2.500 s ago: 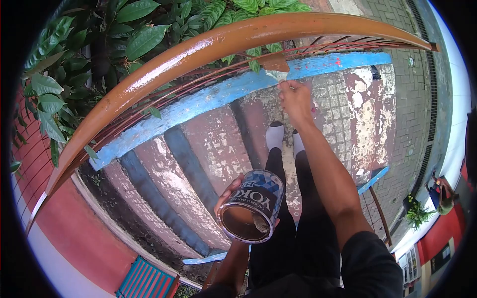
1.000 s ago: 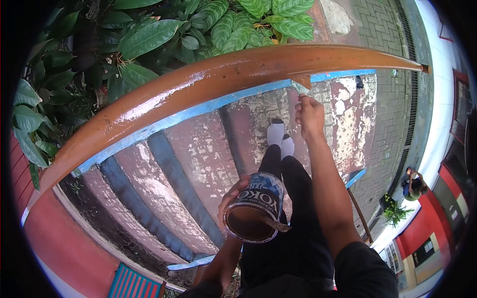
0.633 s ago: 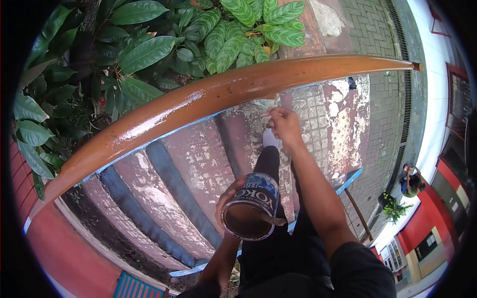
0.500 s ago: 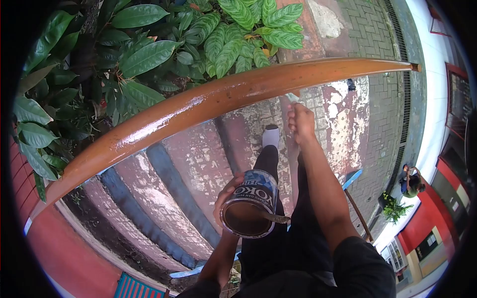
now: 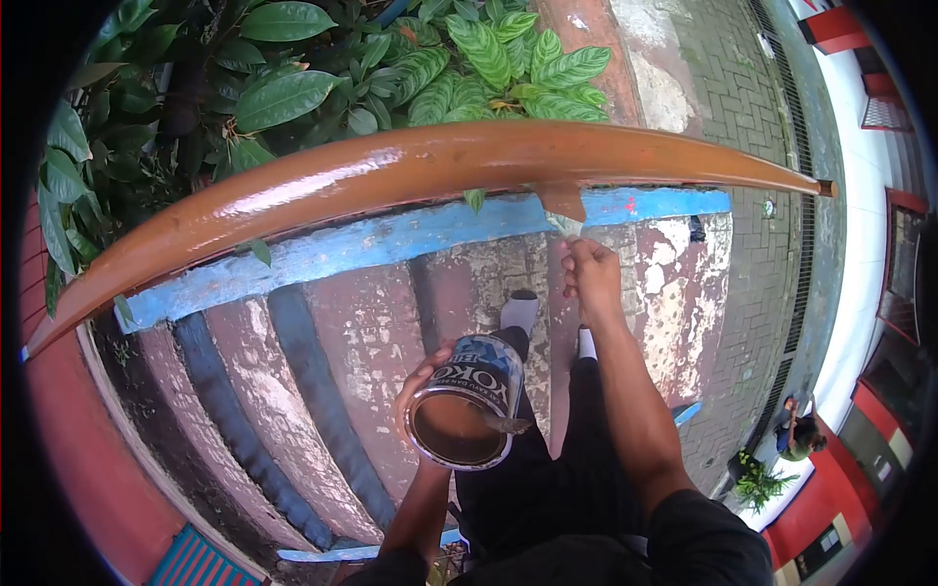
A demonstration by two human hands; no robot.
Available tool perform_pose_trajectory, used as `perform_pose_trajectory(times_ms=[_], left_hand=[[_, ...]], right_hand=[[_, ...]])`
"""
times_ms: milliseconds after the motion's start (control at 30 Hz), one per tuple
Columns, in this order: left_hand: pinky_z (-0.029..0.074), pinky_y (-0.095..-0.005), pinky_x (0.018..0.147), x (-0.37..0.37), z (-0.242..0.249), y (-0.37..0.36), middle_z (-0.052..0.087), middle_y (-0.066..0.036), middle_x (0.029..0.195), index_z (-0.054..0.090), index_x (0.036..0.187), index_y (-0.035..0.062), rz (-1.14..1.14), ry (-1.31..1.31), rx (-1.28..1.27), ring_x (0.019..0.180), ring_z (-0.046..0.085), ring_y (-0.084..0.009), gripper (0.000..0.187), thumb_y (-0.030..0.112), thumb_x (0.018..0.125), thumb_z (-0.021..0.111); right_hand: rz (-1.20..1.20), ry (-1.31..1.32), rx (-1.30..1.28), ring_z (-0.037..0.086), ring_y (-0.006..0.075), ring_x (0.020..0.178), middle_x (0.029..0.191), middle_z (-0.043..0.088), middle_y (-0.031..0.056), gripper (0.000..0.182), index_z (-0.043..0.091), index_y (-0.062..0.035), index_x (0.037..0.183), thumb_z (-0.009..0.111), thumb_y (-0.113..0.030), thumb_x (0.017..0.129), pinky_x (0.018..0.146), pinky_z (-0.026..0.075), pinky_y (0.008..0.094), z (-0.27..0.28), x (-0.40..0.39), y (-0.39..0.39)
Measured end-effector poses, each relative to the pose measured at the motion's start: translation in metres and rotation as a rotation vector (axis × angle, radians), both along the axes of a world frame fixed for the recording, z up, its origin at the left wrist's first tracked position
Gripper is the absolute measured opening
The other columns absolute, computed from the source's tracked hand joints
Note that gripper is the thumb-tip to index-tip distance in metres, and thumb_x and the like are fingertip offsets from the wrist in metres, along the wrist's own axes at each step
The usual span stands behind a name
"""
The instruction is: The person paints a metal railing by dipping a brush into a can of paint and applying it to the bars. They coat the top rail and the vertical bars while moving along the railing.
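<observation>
My left hand [image 5: 418,383] is wrapped around a paint can [image 5: 476,367] with a blue and black label. Brown paint [image 5: 454,430] shows inside it, and a paint-smeared stick [image 5: 506,423] juts over its rim. In my right hand [image 5: 592,276] is a paintbrush [image 5: 566,223], its pale ferrule above my fingers. Its wide brown bristles reach up to the underside of a glossy brown handrail [image 5: 498,148], overlapping the blue ledge behind. The handrail curves across the whole view in front of me.
A blue-painted ledge [image 5: 391,242] runs below the handrail. Worn steps [image 5: 362,327] with dark blue bands lie under me. Leafy plants [image 5: 489,59] grow beyond the rail. A person [image 5: 801,435] is at the far right by a potted plant [image 5: 760,485].
My view has shifted, so the blue ledge now shows below the handrail. The brush's bristles have come into sight under the rail. Can and left hand sit slightly further left.
</observation>
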State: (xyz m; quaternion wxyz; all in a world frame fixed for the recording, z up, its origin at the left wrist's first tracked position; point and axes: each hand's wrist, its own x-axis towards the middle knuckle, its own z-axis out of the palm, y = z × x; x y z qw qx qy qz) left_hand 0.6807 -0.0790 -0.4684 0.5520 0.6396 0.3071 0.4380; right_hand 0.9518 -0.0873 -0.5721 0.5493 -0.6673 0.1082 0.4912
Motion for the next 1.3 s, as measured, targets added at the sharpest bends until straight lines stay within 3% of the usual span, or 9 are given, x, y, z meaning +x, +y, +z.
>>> perform_pose_trajectory(times_ms=[67, 100, 433, 567, 867, 933, 967, 1133, 1300], left_hand=[[0.036, -0.0572, 0.128, 0.006, -0.006, -0.017, 0.045, -0.021, 0.158, 0.023, 0.163, 0.0095, -0.015, 0.325, 0.040, 0.150, 0.048, -0.0412, 0.131, 0.053, 0.066, 0.101], [0.033, -0.0584, 0.128, 0.011, -0.011, -0.026, 0.043, -0.020, 0.159, 0.020, 0.165, 0.0099, -0.009, 0.329, 0.029, 0.151, 0.045, -0.0418, 0.134, 0.052, 0.066, 0.100], [0.033, -0.0540, 0.129, 0.027, -0.029, -0.110, 0.041, -0.019, 0.161, 0.019, 0.165, 0.0086, 0.000, 0.298, 0.008, 0.152, 0.045, -0.0389, 0.132, 0.054, 0.069, 0.097], [0.033, -0.0528, 0.130, 0.020, -0.021, -0.128, 0.041, -0.020, 0.161, 0.019, 0.165, 0.0085, -0.037, 0.371, 0.023, 0.153, 0.044, -0.0379, 0.131, 0.054, 0.070, 0.097], [0.038, -0.0551, 0.128, 0.012, -0.036, -0.164, 0.041, -0.020, 0.160, 0.019, 0.164, 0.0089, 0.003, 0.311, -0.049, 0.152, 0.046, -0.0389, 0.131, 0.055, 0.070, 0.097], [0.050, -0.0566, 0.122, 0.026, -0.026, -0.160, 0.058, -0.028, 0.150, 0.043, 0.153, 0.0063, 0.107, 0.169, -0.036, 0.142, 0.060, -0.0432, 0.102, 0.028, 0.075, 0.104], [0.050, -0.0566, 0.122, 0.027, -0.028, -0.160, 0.058, -0.028, 0.150, 0.043, 0.153, 0.0063, 0.112, 0.165, -0.033, 0.142, 0.060, -0.0432, 0.102, 0.028, 0.075, 0.104], [0.051, -0.0582, 0.120, 0.022, -0.030, -0.165, 0.061, -0.031, 0.149, 0.051, 0.149, 0.0025, 0.120, 0.047, -0.148, 0.142, 0.060, -0.0450, 0.057, 0.016, 0.101, 0.079], [0.051, -0.0575, 0.121, 0.021, -0.032, -0.167, 0.060, -0.031, 0.150, 0.049, 0.151, 0.0037, 0.128, 0.090, -0.141, 0.143, 0.060, -0.0446, 0.075, 0.023, 0.092, 0.091]], right_hand=[[-0.035, -0.027, 0.054, 0.039, 0.0043, 0.048, 0.069, 0.054, -0.0041, 0.024, 0.070, -0.0039, 0.104, 0.067, -0.028, 0.109, 0.043, 0.029, 0.0244, -0.006, -0.003, -0.017], [-0.070, -0.034, 0.059, 0.039, 0.0040, 0.047, 0.069, 0.053, -0.0043, 0.024, 0.070, -0.0042, 0.104, 0.066, -0.027, 0.110, 0.043, 0.028, 0.0239, -0.004, -0.004, -0.028], [0.043, -0.061, 0.164, 0.042, 0.0042, 0.050, 0.070, 0.054, -0.0044, 0.023, 0.069, -0.0040, 0.103, 0.065, -0.026, 0.110, 0.043, 0.027, 0.0248, -0.077, -0.019, -0.012], [0.165, 0.031, 0.007, 0.042, 0.0049, 0.051, 0.071, 0.054, -0.0036, 0.019, 0.068, -0.0035, 0.103, 0.064, -0.022, 0.107, 0.043, 0.027, 0.0255, -0.092, -0.019, -0.028], [0.141, 0.057, 0.148, 0.047, 0.0070, 0.054, 0.071, 0.057, -0.0015, 0.022, 0.067, -0.0005, 0.100, 0.065, -0.020, 0.108, 0.046, 0.033, 0.0253, -0.030, 0.034, -0.011], [0.124, 0.029, 0.144, 0.042, 0.0049, 0.055, 0.074, 0.056, -0.0028, 0.020, 0.068, -0.0017, 0.106, 0.067, -0.022, 0.108, 0.047, 0.028, 0.0245, -0.023, 0.031, -0.021], [0.129, 0.025, 0.148, 0.042, 0.0049, 0.055, 0.074, 0.056, -0.0028, 0.020, 0.068, -0.0017, 0.106, 0.067, -0.022, 0.108, 0.047, 0.028, 0.0245, -0.015, 0.030, -0.025], [-0.081, 0.042, 0.205, 0.041, 0.0046, 0.054, 0.075, 0.057, -0.0021, 0.022, 0.069, -0.0027, 0.108, 0.067, -0.025, 0.110, 0.046, 0.027, 0.0241, -0.020, 0.030, -0.042], [-0.048, -0.011, 0.109, 0.042, 0.0053, 0.053, 0.075, 0.056, -0.0018, 0.022, 0.068, -0.0019, 0.107, 0.067, -0.024, 0.110, 0.046, 0.027, 0.0241, -0.038, 0.026, -0.021]])
